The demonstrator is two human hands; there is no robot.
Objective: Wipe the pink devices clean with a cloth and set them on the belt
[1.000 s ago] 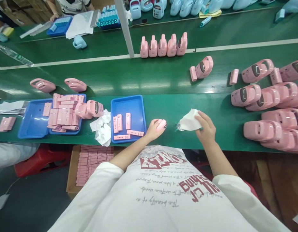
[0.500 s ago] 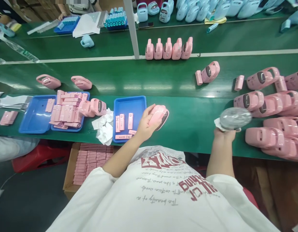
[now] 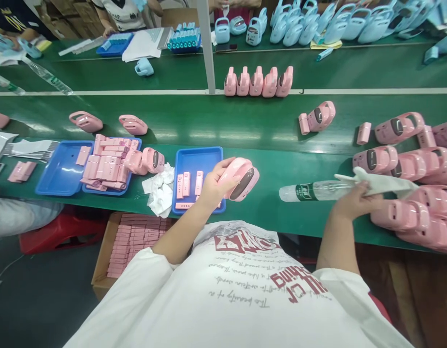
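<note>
The left hand [image 3: 211, 188] grasped a pink handled device [image 3: 241, 179] at three o'clock from the blue tray [image 3: 210, 158], while the right hand [image 3: 352, 203], farther toward three o'clock, clutched a white cloth [image 3: 390, 182] and one end of a green-labelled clear plastic bottle [image 3: 324, 190].

Going by clock from the wearer's chest, I've got a held gadget [image 3: 243, 176] in the left hand [image 3: 213, 187] at 12, over the bench [image 3: 268, 212]. Tray [image 3: 197, 158] at 11 with sticks [image 3: 186, 183] in it, left arm crossing its near corner. Wipes [image 3: 161, 195] at 10, then a heaped tray [image 3: 114, 192] just past them and a spare tray [image 3: 58, 176] beyond that. Below bench level around 9: carton [image 3: 106, 249], stool [image 3: 64, 234] further out. Right hand [image 3: 357, 200] near 2:30 has the cloth [image 3: 386, 184], bottle [image 3: 319, 191] pointing inward from it. Gadget cluster [image 3: 426, 215] at 3, row of five [image 3: 257, 82] by the far rail [image 3: 335, 91] at 12.
</note>
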